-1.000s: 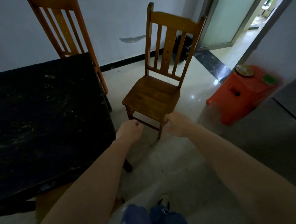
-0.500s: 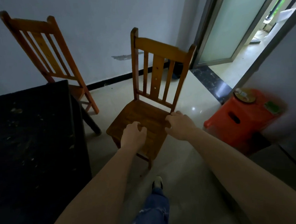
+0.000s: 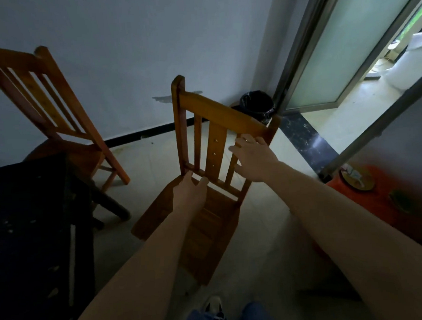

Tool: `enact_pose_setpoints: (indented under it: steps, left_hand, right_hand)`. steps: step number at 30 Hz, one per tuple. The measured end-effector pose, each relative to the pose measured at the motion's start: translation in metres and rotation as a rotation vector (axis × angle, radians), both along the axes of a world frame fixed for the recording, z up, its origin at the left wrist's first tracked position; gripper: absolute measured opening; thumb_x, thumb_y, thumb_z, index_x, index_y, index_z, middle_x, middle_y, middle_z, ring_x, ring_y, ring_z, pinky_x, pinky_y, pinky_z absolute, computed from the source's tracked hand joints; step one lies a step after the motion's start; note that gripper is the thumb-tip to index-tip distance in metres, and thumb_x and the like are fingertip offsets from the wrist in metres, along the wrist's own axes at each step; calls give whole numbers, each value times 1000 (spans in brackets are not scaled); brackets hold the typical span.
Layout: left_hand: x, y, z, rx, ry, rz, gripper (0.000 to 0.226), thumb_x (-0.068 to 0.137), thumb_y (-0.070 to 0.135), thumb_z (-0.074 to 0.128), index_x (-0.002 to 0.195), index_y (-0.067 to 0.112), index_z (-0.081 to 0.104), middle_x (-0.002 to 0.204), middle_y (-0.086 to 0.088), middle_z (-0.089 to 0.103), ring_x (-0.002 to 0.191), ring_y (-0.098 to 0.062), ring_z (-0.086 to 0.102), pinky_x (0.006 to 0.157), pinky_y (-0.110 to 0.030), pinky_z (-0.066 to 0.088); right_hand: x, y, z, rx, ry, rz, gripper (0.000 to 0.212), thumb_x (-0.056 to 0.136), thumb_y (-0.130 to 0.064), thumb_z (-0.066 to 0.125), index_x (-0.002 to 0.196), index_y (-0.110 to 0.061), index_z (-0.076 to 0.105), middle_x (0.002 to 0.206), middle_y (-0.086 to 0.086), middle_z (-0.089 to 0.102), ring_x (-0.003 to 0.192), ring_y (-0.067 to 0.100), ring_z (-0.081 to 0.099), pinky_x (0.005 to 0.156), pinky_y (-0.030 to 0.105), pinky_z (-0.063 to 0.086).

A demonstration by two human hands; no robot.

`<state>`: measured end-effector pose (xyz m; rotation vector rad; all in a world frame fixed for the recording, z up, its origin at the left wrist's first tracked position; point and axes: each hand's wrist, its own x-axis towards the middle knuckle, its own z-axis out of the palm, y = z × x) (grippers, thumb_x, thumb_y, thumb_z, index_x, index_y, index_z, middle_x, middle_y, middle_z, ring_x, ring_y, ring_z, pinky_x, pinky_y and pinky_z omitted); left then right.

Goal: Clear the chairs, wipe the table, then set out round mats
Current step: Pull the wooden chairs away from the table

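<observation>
A wooden slat-back chair point(image 3: 218, 116) stands on the pale floor in front of me, its seat toward me. My left hand point(image 3: 191, 192) is closed on the lower rail of its backrest, beside the left post. Fingers apart, my right hand point(image 3: 253, 157) lies against the right slats just under the top rail, not closed on them. A second wooden chair point(image 3: 50, 95) stands at the left, against the far side of the dark table point(image 3: 23, 220), whose top is speckled with crumbs. A round mat point(image 3: 357, 178) lies on an orange stool point(image 3: 380, 206).
The orange stool stands close at the right of the chair. A black-lined bin point(image 3: 257, 103) sits in the corner behind the chair. A glass door point(image 3: 346, 40) stands open at the right onto a bright room. My legs and a shoe point(image 3: 214, 305) are below.
I have stepped closer to the chair. Both hands left the seat's front edge and moved up to the backrest, the left to the lower rail, the right to the slats.
</observation>
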<state>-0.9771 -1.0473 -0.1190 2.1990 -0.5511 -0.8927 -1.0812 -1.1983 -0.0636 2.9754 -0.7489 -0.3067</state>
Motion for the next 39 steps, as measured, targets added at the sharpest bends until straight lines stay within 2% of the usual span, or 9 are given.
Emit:
enact_pose_setpoints:
  steps: [7,11,15,17,19,23,27,29,39]
  left_hand:
    - [16,-65,11,-40,3,68,56,100,42,38,149,17,31,149,-6,40,107,-16,56,80,-26,49]
    - [17,-109,15,-58,65,158,56,97,47,40,146,19,38,143,-6,49,124,-28,52,102,-46,45]
    - [20,-150,20,-73,116,271,53,95,47,43,143,22,42,139,-3,52,118,-25,56,100,-46,46]
    - [19,-171,22,-105,152,340,30,96,42,45,112,22,61,112,0,63,94,-14,61,88,-32,50]
    - [15,-194,26,-155,193,385,21,95,35,49,77,26,51,79,5,55,66,-7,50,66,-21,44]
    - [3,-231,31,-210,313,451,33,87,38,62,111,15,55,92,1,59,82,-11,58,65,-22,42]
    - [-1,-252,28,-90,366,500,93,80,38,72,150,21,14,135,-3,47,123,-28,49,86,-34,43]
    - [-2,-256,26,-35,389,510,99,80,34,72,151,20,4,134,-6,46,118,-27,51,89,-35,44]
    - [-7,-254,18,3,356,543,72,73,25,70,131,24,28,99,-7,57,88,-24,62,77,-37,59]
  right_hand:
    - [52,-79,14,-60,-48,177,43,97,-21,42,140,-21,41,148,10,34,139,28,24,111,43,24]
    - [80,-125,18,-87,-55,348,57,93,-17,54,145,-28,33,150,8,33,139,27,26,111,42,25]
    - [101,-166,22,-124,17,498,66,96,-20,54,151,-32,20,158,7,20,146,27,14,116,43,19]
    - [110,-188,22,-164,42,581,76,93,-10,56,152,-34,13,160,8,15,147,26,11,117,41,17]
    - [119,-210,17,-201,57,666,84,93,-5,55,152,-38,5,161,8,10,148,26,9,117,41,18]
    - [135,-237,7,-239,67,809,85,95,-19,56,150,-41,-5,162,8,5,148,27,8,116,42,18]
    - [155,-240,4,-265,65,977,86,95,-32,56,151,-38,-9,162,9,0,149,28,5,117,42,14]
    - [164,-236,2,-282,72,1052,83,95,-30,56,152,-35,-5,162,10,0,148,27,5,118,41,14]
    - [190,-207,-14,-300,55,1276,45,91,-19,62,133,-21,46,160,15,11,148,31,7,119,44,16]
